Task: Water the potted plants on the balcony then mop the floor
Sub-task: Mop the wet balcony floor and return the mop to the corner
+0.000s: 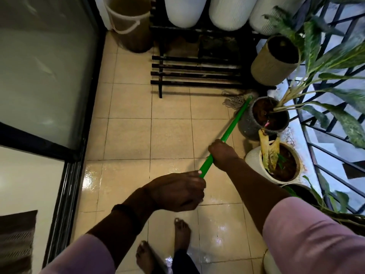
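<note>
A green mop handle (235, 121) runs diagonally from my hands to a grey string mop head (234, 100) lying on the tiled floor (169, 135) by the rack's right end. My left hand (177, 191) grips the handle's near end. My right hand (222, 153) grips it higher up. Along the right stand a dark pot with a leafy plant (264, 117), a cream pot with soil (276, 165) and a woven pot (274, 62). The tiles near my bare feet shine wet.
A black slatted rack (197, 72) holds three white pots (185, 10) at the back. A brown bucket with a rope handle (130, 22) stands in the back left corner. A glass sliding door (45, 72) lines the left, a metal railing (331, 135) the right.
</note>
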The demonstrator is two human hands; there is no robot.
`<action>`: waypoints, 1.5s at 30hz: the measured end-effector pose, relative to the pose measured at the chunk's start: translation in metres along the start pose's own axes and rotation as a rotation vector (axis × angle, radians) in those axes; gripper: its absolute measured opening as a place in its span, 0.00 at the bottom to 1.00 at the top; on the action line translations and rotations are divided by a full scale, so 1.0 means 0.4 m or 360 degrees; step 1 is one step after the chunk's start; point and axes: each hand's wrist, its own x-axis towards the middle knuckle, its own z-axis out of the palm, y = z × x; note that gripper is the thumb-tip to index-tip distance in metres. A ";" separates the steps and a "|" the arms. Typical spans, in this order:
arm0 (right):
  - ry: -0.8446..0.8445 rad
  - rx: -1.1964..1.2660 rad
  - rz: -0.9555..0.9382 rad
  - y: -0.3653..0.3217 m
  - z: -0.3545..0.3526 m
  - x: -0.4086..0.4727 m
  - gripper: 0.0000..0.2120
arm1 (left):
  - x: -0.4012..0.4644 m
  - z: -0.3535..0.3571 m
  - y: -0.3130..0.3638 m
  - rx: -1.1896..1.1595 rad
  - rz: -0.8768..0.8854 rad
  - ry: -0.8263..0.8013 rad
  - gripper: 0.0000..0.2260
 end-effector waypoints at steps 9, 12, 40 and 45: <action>0.0455 0.0535 0.0073 -0.026 -0.199 -0.075 0.09 | 0.031 -0.246 0.064 -0.0342 -0.0278 0.0814 0.17; 0.0553 0.0709 0.0090 -0.062 -0.278 -0.109 0.12 | 0.023 -0.342 0.070 -0.0490 -0.0356 0.0911 0.18; 0.0423 0.0819 0.0465 -0.278 -0.370 -0.314 0.09 | -0.158 -0.565 0.102 -0.0614 0.0062 0.0597 0.17; 0.0760 0.1271 0.0648 -0.323 -0.340 -0.309 0.05 | -0.157 -0.578 0.101 -0.0740 0.0022 0.0582 0.18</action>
